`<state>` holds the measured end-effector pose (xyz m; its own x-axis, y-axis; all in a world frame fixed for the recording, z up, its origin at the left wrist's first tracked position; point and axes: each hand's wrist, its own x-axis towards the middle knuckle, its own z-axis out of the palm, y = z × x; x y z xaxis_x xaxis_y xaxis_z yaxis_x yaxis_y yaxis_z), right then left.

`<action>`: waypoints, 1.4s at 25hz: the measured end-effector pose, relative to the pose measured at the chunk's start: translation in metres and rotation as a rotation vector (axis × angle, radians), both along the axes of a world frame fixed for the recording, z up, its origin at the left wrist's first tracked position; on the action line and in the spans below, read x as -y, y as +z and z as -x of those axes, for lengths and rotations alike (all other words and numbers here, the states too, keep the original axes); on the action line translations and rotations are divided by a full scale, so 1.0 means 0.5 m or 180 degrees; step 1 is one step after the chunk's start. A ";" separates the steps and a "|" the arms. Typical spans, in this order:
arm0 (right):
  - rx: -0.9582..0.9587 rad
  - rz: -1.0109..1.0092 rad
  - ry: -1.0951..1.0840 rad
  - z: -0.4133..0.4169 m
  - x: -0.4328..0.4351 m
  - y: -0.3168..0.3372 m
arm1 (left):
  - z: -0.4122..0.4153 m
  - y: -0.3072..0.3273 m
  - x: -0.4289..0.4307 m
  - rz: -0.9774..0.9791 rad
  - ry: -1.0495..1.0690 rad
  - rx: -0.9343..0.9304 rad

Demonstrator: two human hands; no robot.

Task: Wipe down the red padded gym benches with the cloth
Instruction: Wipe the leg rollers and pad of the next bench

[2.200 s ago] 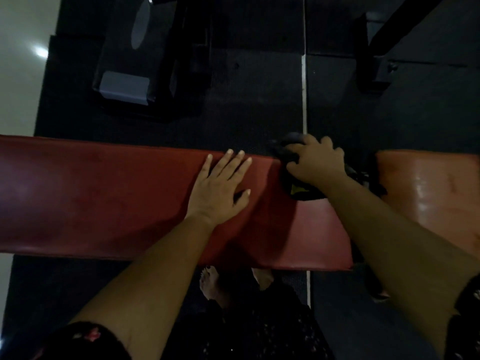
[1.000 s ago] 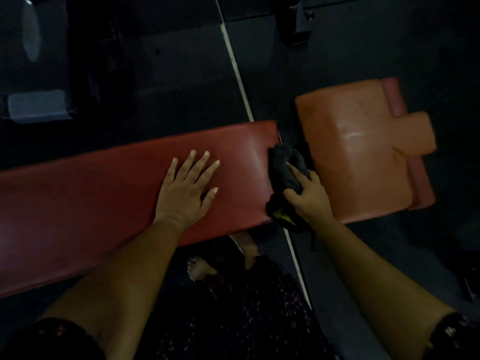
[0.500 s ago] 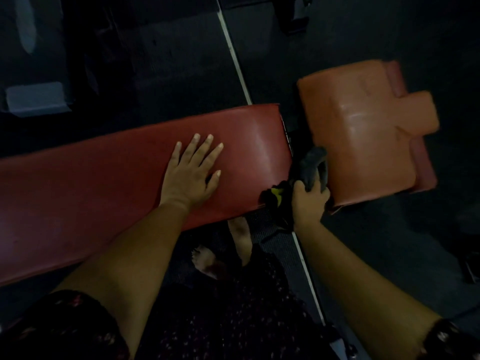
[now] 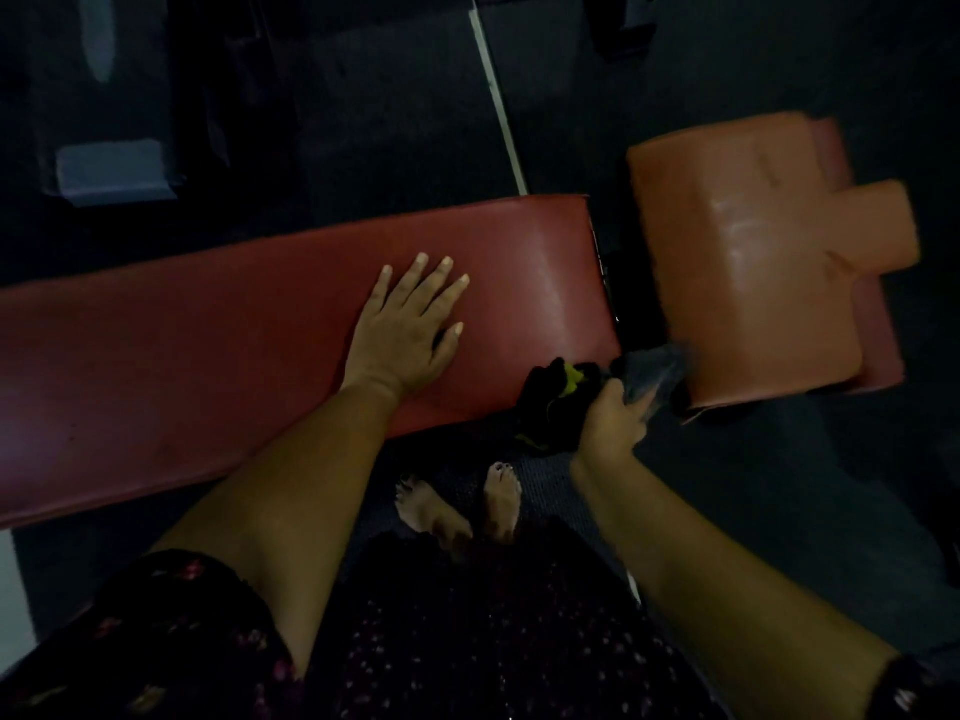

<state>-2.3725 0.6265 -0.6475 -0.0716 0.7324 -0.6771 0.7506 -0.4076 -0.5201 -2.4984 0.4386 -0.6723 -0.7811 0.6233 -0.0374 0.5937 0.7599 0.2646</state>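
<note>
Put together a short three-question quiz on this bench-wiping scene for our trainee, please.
1. True or false: the left hand lies flat on the long red pad.
2. Where is the dark cloth? A) on top, mid-pad; B) at the near edge, by the gap before the orange pad; C) at the far edge.
3. Which hand grips the cloth?
Key: 1 true; 2 B; 3 the right hand.

No text, label, brand or number can be read anywhere — the view is dim.
</note>
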 end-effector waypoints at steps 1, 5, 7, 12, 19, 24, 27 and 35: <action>-0.0086 0.0049 0.0271 -0.011 0.038 0.005 | 0.000 0.001 0.003 0.0018 -0.0030 0.0008; -0.0048 0.0946 0.1339 -0.066 0.111 -0.015 | 0.009 0.004 0.068 0.0236 -0.0581 0.0028; -0.0200 0.1020 0.0975 -0.064 0.092 -0.020 | 0.006 -0.004 0.124 0.0258 -0.0833 -0.0147; -0.0799 0.0742 -0.0412 -0.030 0.056 -0.049 | -0.023 -0.028 0.167 0.0114 -0.0699 -0.0348; -0.0697 0.0766 0.0171 -0.025 0.153 -0.011 | -0.017 -0.025 0.170 0.0110 -0.0745 -0.0266; -0.1021 0.0337 -0.0443 -0.012 0.139 0.000 | -0.015 -0.014 0.173 0.0158 -0.0800 -0.0196; -0.0931 0.0136 -0.0540 0.014 0.197 0.020 | -0.002 0.002 0.177 0.0057 -0.0976 0.0043; -0.0395 0.0388 0.0229 0.002 0.378 0.026 | 0.086 -0.008 0.332 0.0279 -0.2043 -0.0137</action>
<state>-2.3734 0.4373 -0.6344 -0.2093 0.6353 -0.7433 0.7133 -0.4208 -0.5605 -2.5416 0.2728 -0.6762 -0.2562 0.9628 -0.0863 0.9457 0.2681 0.1836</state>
